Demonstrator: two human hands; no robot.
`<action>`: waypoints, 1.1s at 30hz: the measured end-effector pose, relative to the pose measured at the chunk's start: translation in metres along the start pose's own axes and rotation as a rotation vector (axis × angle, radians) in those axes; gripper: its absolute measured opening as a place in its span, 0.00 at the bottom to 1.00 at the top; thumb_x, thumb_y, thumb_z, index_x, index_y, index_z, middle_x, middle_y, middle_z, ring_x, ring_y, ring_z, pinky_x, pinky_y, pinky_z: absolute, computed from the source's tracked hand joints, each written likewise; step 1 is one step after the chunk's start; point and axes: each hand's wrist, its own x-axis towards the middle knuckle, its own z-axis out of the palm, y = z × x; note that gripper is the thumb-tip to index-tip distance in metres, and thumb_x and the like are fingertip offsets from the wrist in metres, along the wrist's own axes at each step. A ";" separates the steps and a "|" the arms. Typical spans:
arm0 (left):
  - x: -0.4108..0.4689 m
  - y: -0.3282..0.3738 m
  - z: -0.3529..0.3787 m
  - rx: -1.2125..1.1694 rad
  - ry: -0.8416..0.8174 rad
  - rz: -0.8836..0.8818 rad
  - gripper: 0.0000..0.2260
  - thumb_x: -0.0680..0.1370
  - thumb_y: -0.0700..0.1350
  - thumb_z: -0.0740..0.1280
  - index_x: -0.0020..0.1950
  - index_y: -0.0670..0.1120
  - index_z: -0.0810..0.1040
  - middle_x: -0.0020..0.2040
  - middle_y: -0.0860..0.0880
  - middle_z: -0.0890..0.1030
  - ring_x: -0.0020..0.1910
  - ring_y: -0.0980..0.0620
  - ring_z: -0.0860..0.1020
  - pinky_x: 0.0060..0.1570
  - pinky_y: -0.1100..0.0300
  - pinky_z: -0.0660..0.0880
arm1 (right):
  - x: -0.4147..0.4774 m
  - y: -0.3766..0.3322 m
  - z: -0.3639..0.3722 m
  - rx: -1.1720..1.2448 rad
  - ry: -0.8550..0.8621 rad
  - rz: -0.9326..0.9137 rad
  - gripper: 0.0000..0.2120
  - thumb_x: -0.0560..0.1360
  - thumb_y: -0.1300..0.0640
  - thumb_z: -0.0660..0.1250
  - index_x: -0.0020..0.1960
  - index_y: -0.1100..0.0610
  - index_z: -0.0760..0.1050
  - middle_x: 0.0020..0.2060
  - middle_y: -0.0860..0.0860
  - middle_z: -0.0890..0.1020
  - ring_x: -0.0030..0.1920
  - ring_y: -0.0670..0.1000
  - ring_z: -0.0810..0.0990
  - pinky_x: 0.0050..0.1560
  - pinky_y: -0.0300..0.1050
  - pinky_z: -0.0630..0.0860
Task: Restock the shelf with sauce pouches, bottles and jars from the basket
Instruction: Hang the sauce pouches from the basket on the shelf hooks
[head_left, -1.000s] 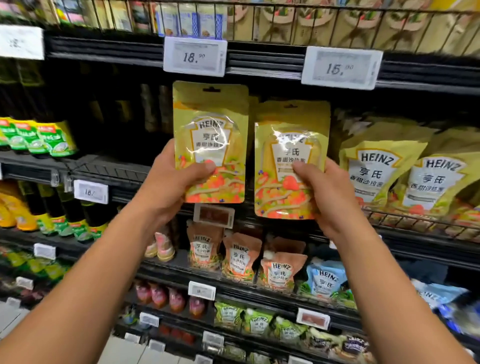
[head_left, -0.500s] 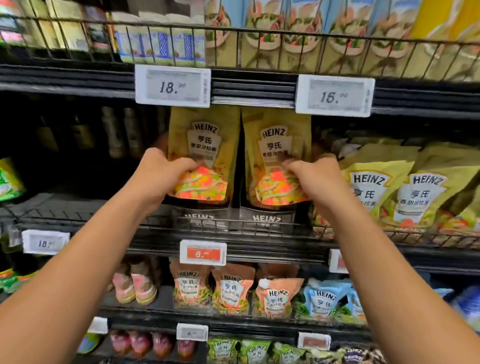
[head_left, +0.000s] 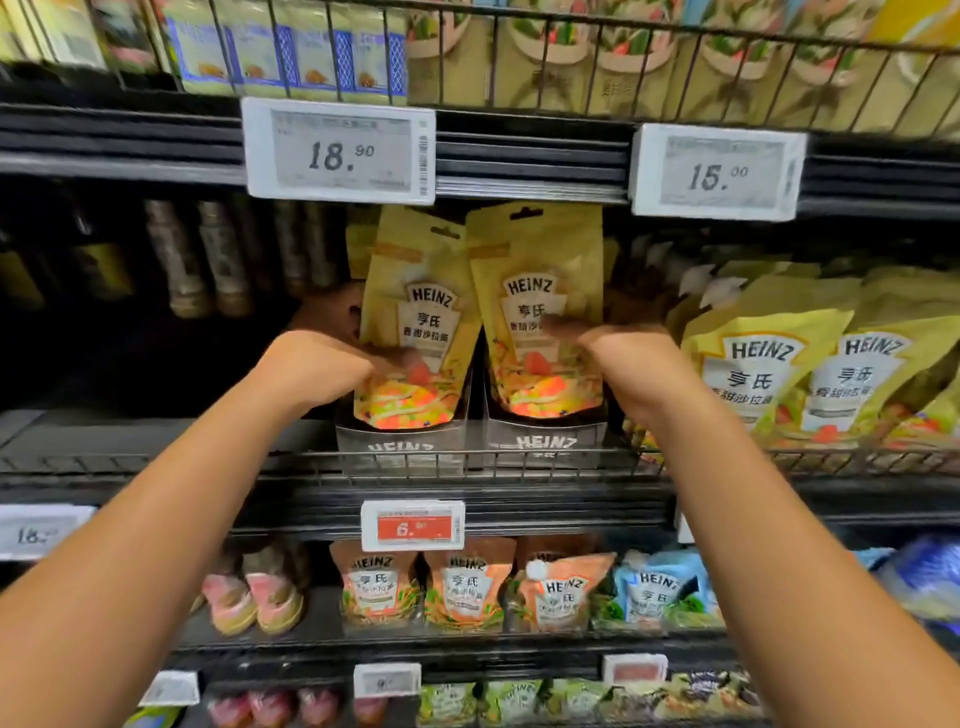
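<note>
left pouch (head_left: 415, 332) and right pouch (head_left: 540, 312) down from mid-air, now standing in cardboard trays (head_left: 400, 447) on shelf (head_left: 519, 462) | left hand (head_left: 311, 369) still pinches its pouch | right hand (head_left: 634, 369) blurred, grip unclear | release due

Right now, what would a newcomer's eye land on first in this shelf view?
Two yellow Heinz pouches stand side by side at centre, the left pouch gripped by the left hand and the right pouch by the right hand, their bottoms in grey Heinz trays on the shelf. Above them hang the large 18.90 tag and 15.00 tag; a red price tag sits on the shelf edge below.
</note>
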 end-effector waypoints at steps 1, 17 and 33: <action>0.001 -0.003 -0.001 -0.010 -0.001 0.000 0.28 0.64 0.36 0.82 0.60 0.52 0.78 0.52 0.54 0.84 0.49 0.60 0.83 0.51 0.58 0.81 | 0.000 0.002 -0.001 -0.004 0.004 -0.007 0.11 0.68 0.58 0.80 0.47 0.51 0.81 0.39 0.42 0.87 0.44 0.44 0.86 0.43 0.39 0.80; 0.015 -0.009 -0.034 0.107 -0.150 0.011 0.21 0.67 0.39 0.80 0.56 0.53 0.83 0.52 0.57 0.85 0.52 0.59 0.82 0.56 0.60 0.76 | -0.025 0.009 -0.009 -0.525 0.091 -0.123 0.18 0.68 0.47 0.80 0.53 0.53 0.82 0.47 0.48 0.86 0.48 0.49 0.83 0.49 0.49 0.81; 0.032 -0.024 -0.025 0.120 -0.094 0.027 0.14 0.68 0.43 0.80 0.45 0.58 0.81 0.40 0.66 0.83 0.44 0.69 0.79 0.41 0.71 0.71 | 0.001 0.012 -0.003 -0.411 0.190 0.004 0.13 0.73 0.64 0.72 0.58 0.56 0.81 0.49 0.56 0.85 0.48 0.60 0.84 0.51 0.59 0.82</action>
